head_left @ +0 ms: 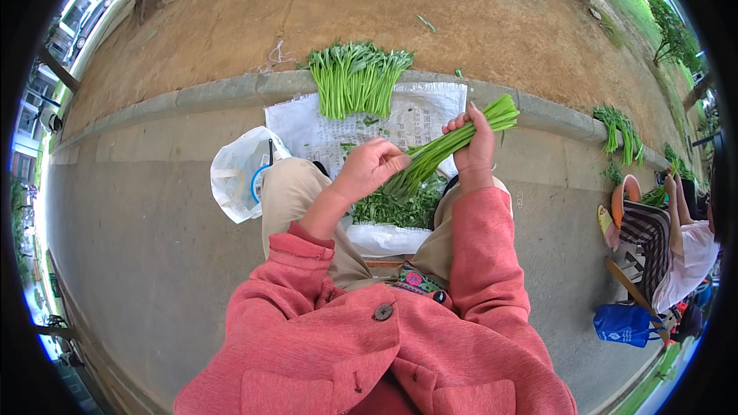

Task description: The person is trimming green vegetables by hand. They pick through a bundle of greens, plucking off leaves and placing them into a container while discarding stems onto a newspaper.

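Note:
My right hand (pixel 475 142) is wrapped round a bunch of leafy green stalks (pixel 442 150), held tilted above my lap. The pale cut ends point up to the right, and the leaves hang down to the left. Beside the bunch's left edge, my left hand (pixel 373 170) has its fingers pinched together; whatever is between them is too small to make out. Below, between my knees, loose green leaves (pixel 396 207) lie in a heap on white woven sacking (pixel 380 240). A larger row of the same stalks (pixel 357 81) rests at the sacking's far edge, leaves against the kerb.
A white plastic bag (pixel 234 173) stands left of my knee. The stone kerb (pixel 219 94) curves across, with bare soil beyond. At far right another person (pixel 684 253) sits handling greens near an orange basin (pixel 626 196) and a blue bag (pixel 624 325). More greens (pixel 617 132) lie on the kerb.

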`<state>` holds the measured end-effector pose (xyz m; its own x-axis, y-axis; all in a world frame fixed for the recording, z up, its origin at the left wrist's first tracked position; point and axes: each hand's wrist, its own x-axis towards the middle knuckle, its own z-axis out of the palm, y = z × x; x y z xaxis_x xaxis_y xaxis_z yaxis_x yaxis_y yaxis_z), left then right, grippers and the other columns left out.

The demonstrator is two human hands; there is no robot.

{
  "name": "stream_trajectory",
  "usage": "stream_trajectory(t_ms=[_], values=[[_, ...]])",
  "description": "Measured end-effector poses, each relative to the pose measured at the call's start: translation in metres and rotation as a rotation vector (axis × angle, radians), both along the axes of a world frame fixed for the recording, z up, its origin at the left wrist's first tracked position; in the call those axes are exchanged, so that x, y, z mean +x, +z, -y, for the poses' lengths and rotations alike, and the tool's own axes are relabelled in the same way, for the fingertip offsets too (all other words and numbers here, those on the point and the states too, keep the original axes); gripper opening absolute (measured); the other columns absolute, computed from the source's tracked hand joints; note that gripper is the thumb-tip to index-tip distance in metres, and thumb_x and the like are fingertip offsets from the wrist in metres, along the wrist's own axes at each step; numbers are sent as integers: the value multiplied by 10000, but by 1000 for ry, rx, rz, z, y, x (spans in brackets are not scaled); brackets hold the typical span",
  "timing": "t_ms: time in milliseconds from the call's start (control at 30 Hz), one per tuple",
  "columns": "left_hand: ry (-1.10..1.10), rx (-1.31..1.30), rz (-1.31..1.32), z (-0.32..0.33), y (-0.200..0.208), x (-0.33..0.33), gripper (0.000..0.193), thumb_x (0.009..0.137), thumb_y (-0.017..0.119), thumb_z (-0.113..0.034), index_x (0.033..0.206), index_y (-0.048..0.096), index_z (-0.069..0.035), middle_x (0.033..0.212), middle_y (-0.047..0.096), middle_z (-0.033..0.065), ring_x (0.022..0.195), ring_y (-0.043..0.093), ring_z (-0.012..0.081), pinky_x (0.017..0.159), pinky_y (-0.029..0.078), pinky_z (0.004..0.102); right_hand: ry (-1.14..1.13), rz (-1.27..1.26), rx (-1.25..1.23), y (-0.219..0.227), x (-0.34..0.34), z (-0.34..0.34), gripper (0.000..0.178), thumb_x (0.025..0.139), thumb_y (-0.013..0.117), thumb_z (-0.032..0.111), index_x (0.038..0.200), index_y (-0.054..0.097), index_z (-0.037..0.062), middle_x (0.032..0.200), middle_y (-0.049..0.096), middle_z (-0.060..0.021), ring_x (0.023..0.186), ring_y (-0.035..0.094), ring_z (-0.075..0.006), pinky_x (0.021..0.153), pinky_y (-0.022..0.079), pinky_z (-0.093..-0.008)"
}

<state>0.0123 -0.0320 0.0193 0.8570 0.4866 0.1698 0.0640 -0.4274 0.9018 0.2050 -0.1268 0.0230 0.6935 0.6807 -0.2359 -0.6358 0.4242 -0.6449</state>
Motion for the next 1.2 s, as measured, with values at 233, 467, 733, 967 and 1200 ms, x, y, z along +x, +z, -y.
stream_trajectory(t_ms=[233, 467, 733, 967, 1200], values=[[-52, 230, -46, 7, -12, 3, 175, 811, 611, -162, 748, 589, 0, 672, 516, 112, 595, 490, 279, 566, 406, 340, 57, 46, -72, -3, -10, -5, 253, 850, 527, 220, 641, 456, 96, 585, 452, -37, 571, 480, -183, 607, 439, -356], [-43, 142, 177, 15, 1, 1, 72, 804, 590, -66, 756, 596, -13, 643, 505, 97, 592, 500, 235, 561, 395, 325, -40, -85, -76, -6, -4, -5, 254, 840, 536, 217, 635, 432, 109, 571, 438, -23, 550, 470, -171, 559, 434, -343], [241, 443, -154, -17, -14, -15, 289, 698, 658, -65, 985, 636, -52, 897, 582, 128, 854, 541, 295, 785, 438, 371, 204, -37, 49, -2, -6, 0, 231, 859, 512, 230, 695, 432, 89, 624, 433, -43, 607, 470, -186, 555, 439, -327], [-74, -1087, 270, -12, -11, 4, 780, 748, 717, -340, 1319, 308, -2, 1066, 543, 67, 962, 545, 165, 833, 439, 267, 587, -44, 149, -3, -51, -11, 256, 863, 504, 244, 699, 435, 60, 767, 517, -97, 709, 549, -229, 580, 497, -333], [-277, -1324, 253, 0, -15, 12, 870, 650, 742, -446, 1312, 305, -87, 1174, 489, 66, 994, 557, 269, 730, 530, 507, 539, 403, -151, 6, -67, -12, 273, 801, 614, 157, 1032, 560, 23, 853, 612, -59, 748, 572, -134, 662, 478, -272]])
